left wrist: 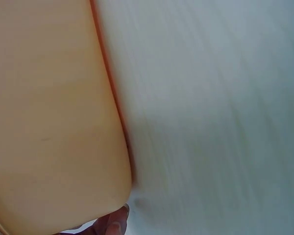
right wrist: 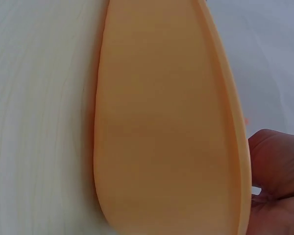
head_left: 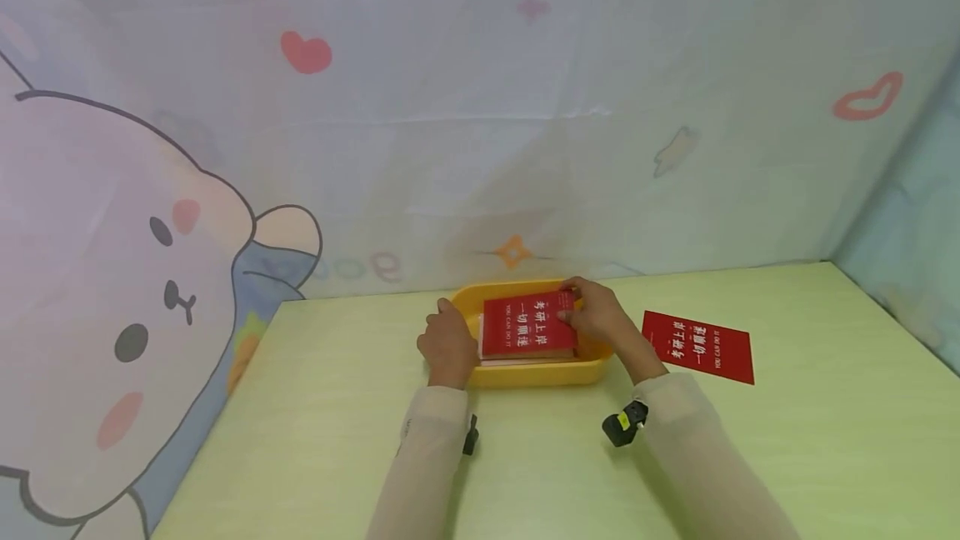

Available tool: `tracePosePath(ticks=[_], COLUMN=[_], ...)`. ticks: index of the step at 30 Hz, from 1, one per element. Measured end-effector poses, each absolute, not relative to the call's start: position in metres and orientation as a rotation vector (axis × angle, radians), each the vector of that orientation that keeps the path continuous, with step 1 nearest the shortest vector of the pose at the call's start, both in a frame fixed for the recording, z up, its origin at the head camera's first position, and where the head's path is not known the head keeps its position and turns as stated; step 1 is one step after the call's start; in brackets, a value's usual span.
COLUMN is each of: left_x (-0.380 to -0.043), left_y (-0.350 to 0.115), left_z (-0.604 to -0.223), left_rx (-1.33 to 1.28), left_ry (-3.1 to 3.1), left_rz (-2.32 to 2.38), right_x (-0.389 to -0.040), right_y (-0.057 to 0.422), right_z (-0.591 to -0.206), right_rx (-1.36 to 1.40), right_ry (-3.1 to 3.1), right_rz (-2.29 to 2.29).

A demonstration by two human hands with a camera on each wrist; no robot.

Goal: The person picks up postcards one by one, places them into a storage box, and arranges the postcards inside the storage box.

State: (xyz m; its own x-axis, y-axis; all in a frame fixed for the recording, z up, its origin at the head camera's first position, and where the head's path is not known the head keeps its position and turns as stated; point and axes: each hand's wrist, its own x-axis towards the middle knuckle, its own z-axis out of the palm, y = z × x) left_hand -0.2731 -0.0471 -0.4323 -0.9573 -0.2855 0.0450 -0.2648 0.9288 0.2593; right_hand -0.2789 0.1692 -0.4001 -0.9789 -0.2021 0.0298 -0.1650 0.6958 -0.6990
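A yellow plastic basket (head_left: 536,375) stands near the back edge of the table. Its left end is gripped by my left hand (head_left: 447,344); in the left wrist view, fingertips (left wrist: 116,226) show at the corner of the basket wall (left wrist: 59,122). Inside lies a red booklet (head_left: 517,327) with white lettering, above paler pages or booklets. My right hand (head_left: 597,313) pinches this booklet by its right edge, thumb on top. The right wrist view shows the basket's outer wall (right wrist: 166,117) with the hand (right wrist: 277,181) beyond the rim; the booklet is hidden there.
Another red booklet (head_left: 697,346) with the same lettering lies flat on the table, right of the basket. The pale yellow-green table (head_left: 360,407) meets a printed cloth backdrop (head_left: 450,148) behind the basket.
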Motion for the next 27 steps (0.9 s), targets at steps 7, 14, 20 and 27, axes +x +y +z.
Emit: tracePosePath(ticks=[7, 14, 20, 27], left_x=[-0.271, -0.269, -0.268, -0.269], left_y=[-0.047, -0.045, -0.045, -0.046], left_z=[-0.43, -0.426, -0.426, -0.427], left_rx=[0.454, 0.464, 0.459, 0.445], left_ry=[-3.004, -2.997, -2.986, -2.973], left_rz=[-0.407, -0.438, -0.438, -0.422], right_x=[-0.283, -0.28, -0.277, -0.28], right_y=[0.16, 0.155, 0.15, 0.149], right_z=[-0.4, -0.404, -0.408, -0.415], right_rx=[-0.322, -0.338, -0.32, -0.286], right_ry=[2.877, 2.944, 2.995, 3.018], right_rz=[-1.097, -1.04, -0.967, -0.875])
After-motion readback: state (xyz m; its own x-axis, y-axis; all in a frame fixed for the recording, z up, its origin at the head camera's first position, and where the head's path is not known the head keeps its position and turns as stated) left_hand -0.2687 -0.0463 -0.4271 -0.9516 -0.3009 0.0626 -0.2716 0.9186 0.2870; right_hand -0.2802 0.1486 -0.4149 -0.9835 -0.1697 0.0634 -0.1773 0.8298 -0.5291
